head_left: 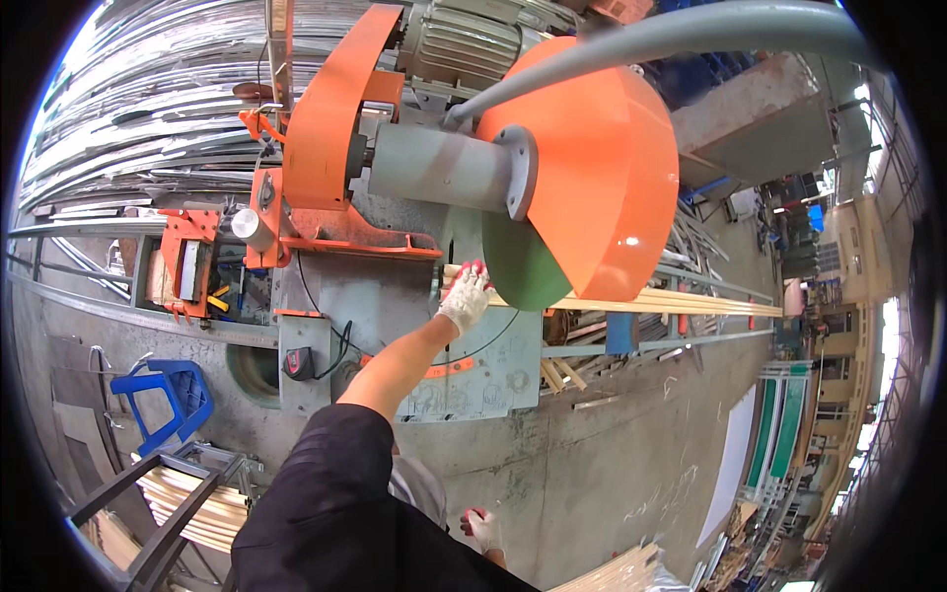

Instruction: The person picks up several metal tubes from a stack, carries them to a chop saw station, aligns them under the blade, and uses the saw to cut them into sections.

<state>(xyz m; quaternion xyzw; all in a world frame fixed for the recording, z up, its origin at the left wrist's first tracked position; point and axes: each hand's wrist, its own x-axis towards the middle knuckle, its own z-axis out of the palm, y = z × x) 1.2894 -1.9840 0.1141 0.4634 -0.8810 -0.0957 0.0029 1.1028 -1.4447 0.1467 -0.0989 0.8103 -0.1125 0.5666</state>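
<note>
1. The person's left hand (pixel 465 297), in a white knit glove with red fingertips, reaches out over the grey saw table (pixel 395 286). Its fingers are curled together and pressed down on the near end of a bundle of pale yellow strips (pixel 681 301).
2. The strips lie flat on the table and run away from the fingers to the right, passing under the blade and out along a metal rail.
3. Just right of the fingertips hangs the green saw blade (pixel 518 268), its upper part covered by a big orange guard (pixel 597 158). The blade's edge sits very near the glove; whether it touches the strips I cannot tell.
4. Above the fingers is the grey motor housing (pixel 444 163), with a second orange cover (pixel 330 118) to its left.
5. The right hand (pixel 482 527), gloved the same way, hangs low by the person's side, well apart from the table. Its fingers look loosely curled and empty, though it is small and partly hidden by the black sleeve.
6. Far left of the fingers, a blue plastic stool (pixel 168 395) stands on the concrete floor, and more pale strips (pixel 192 513) lie on a dark rack below it.
</note>
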